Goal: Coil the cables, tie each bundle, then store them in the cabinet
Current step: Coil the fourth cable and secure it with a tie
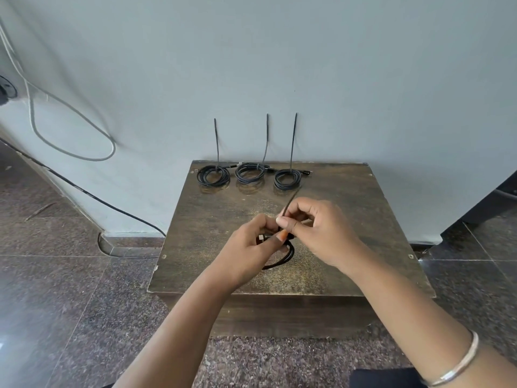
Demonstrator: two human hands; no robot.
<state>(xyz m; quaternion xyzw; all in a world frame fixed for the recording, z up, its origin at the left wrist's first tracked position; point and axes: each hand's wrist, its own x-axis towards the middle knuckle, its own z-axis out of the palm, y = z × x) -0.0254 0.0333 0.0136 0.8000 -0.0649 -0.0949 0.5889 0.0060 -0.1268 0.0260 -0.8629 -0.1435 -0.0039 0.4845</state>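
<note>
Above the middle of a low wooden table [349, 208], my left hand [249, 250] grips a coiled black cable [284, 259]; part of its loop hangs out below my fingers. My right hand [316, 231] pinches a thin black cable tie [289, 204] that rises from the coil and slants up to the right. Three coiled black cables lie in a row along the table's far edge: left coil [213, 176], middle coil [250, 172], right coil [287, 178]. Each has a tie tail standing up against the wall.
A grey-blue wall [307, 65] stands right behind the table. A grey cable loop [75, 127] hangs on the wall at left, and a black cord [92, 194] runs down to the tiled floor [56, 289]. A dark opening [492, 203] shows at right.
</note>
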